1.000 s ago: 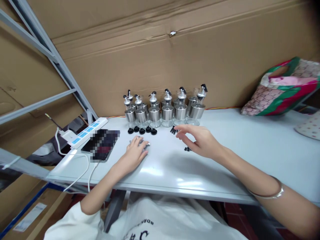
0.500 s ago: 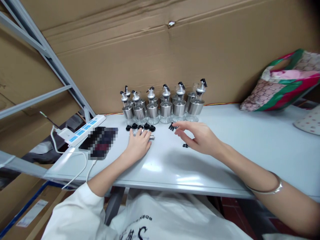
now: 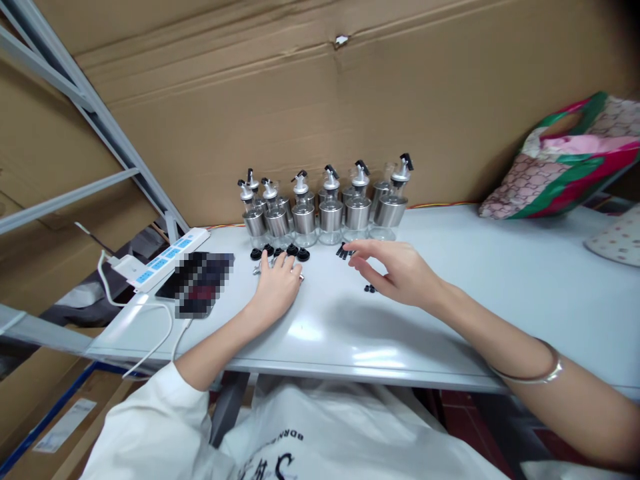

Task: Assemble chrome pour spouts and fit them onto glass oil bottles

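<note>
My left hand lies palm down on the table, fingers spread over small silver metal pieces that it partly hides. Just beyond its fingertips sit several black stoppers. My right hand hovers with thumb and index finger a little apart, and I see nothing between them. Close to those fingertips are short black strips, and below them lie small black bits. Behind, glass bottles with steel sleeves stand in rows, the front ones topped with silver pour spouts with black flip caps.
On the left are a white power strip, a dark phone-like device with its screen blurred, and a white cable. A patterned bag rests at the right rear. Cardboard backs the table.
My left hand has shifted slightly over the silver pieces, so different ones show around its fingers. My right hand stays almost still. The whole view has tilted a little.
</note>
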{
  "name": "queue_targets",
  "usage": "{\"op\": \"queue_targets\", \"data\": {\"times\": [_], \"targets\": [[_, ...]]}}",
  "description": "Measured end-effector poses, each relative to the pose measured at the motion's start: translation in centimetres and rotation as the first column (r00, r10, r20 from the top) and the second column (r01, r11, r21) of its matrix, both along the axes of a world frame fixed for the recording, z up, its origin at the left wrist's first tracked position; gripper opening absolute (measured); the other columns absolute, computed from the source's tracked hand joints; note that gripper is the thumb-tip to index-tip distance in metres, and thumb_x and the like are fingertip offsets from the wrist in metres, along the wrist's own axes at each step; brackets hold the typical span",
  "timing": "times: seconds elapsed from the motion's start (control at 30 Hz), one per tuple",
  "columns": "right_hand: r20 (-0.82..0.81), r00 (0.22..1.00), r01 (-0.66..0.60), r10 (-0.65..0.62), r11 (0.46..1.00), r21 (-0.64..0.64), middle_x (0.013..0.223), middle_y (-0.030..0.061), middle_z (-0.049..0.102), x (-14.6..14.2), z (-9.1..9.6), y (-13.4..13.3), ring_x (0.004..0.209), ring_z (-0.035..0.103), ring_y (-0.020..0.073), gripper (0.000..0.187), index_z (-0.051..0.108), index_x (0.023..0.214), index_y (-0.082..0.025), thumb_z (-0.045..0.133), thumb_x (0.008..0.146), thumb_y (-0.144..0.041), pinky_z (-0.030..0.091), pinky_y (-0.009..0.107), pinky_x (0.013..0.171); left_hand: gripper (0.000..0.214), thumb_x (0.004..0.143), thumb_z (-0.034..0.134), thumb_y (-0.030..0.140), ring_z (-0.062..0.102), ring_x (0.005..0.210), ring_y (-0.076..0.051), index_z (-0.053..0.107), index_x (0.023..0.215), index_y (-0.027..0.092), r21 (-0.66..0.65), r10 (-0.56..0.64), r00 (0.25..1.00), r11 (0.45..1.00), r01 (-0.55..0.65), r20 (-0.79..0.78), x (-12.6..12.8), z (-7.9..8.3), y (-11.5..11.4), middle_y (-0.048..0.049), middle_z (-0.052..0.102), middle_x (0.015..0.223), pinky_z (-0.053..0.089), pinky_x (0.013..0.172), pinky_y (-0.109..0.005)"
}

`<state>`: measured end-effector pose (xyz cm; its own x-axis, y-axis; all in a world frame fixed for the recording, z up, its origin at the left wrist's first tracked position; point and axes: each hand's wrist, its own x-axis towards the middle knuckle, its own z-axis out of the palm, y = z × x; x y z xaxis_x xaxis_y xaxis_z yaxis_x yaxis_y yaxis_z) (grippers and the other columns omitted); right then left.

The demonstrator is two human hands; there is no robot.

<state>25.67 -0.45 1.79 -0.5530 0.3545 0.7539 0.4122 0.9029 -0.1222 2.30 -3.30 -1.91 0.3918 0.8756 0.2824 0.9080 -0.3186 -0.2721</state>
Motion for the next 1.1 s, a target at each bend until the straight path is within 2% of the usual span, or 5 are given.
{"op": "queue_targets", "data": {"times": [0.17, 0.3, 0.63, 0.83, 1.1], "targets": [[-0.008, 1.000, -0.015, 0.016, 1.000, 0.022, 0.071, 0.0014, 0.072, 0.2, 0.2, 0.0, 0.058, 0.068, 0.0165, 0.022, 0.056, 0.106, -0.022, 0.043, 0.089, -0.018, 0.051, 0.027, 0.055, 0.022, 0.091, 0.039, 0.017, 0.053, 0.113, -0.030, 0.060, 0.093, 0.014, 0.014, -0.072, 0.997, 0.997, 0.071, 0.041, 0.3, 0.5, 0.1, -0.0151, 0.065, 0.106, 0.028, 0.102, -0.063], [-0.048, 0.999, -0.021, 0.021, 1.000, 0.008, 0.076, 0.0017, 0.073, 1.1, 0.8, 0.4, 0.062, 0.068, 0.0151, 0.022, 0.060, 0.101, -0.023, 0.043, 0.089, -0.017, 0.051, 0.026, 0.057, 0.020, 0.093, 0.035, 0.022, 0.061, 0.091, -0.021, 0.053, 0.099, 0.016, 0.071, -0.341, 0.897, 0.940, 0.335, 0.283, 2.6, 0.8, -0.4, -0.0104, 0.064, 0.096, 0.045, 0.086, -0.039], [0.334, 0.924, 0.026, 0.187, 0.840, -0.542, 0.064, 0.0030, 0.069, 1.2, 1.4, 0.5, 0.053, 0.059, 0.0124, 0.027, 0.070, 0.077, -0.016, 0.054, 0.086, -0.036, 0.040, 0.022, 0.048, 0.016, 0.090, 0.037, 0.029, 0.048, 0.065, -0.011, 0.022, 0.088, 0.024, 0.111, -0.370, 0.555, 0.890, 0.443, 0.745, 5.0, -3.0, 0.0, 0.0004, 0.045, 0.083, 0.043, 0.062, -0.026], [0.331, 0.926, 0.022, 0.182, 0.849, -0.527, 0.073, 0.0070, 0.071, 0.6, 1.3, 0.2, 0.062, 0.062, 0.0146, 0.026, 0.070, 0.079, -0.013, 0.053, 0.087, -0.032, 0.043, 0.024, 0.060, 0.017, 0.091, 0.039, 0.027, 0.047, 0.071, -0.012, 0.022, 0.089, 0.023, 0.086, -0.363, 0.523, 0.874, 0.479, 0.771, 4.9, -2.7, 0.0, -0.0009, 0.041, 0.087, 0.043, 0.068, -0.028], [0.260, 0.947, -0.031, 0.191, 0.857, -0.514, 0.078, 0.0070, 0.071, 1.2, 0.9, 1.4, 0.065, 0.061, 0.0149, 0.024, 0.069, 0.083, -0.014, 0.051, 0.088, -0.030, 0.043, 0.025, 0.062, 0.026, 0.092, 0.044, 0.034, 0.055, 0.080, -0.014, 0.039, 0.113, 0.019, -0.069, -0.465, 0.565, 0.728, 0.682, 0.682, 4.6, -1.7, -0.3, -0.0077, 0.052, 0.103, 0.045, 0.077, -0.028]]}}
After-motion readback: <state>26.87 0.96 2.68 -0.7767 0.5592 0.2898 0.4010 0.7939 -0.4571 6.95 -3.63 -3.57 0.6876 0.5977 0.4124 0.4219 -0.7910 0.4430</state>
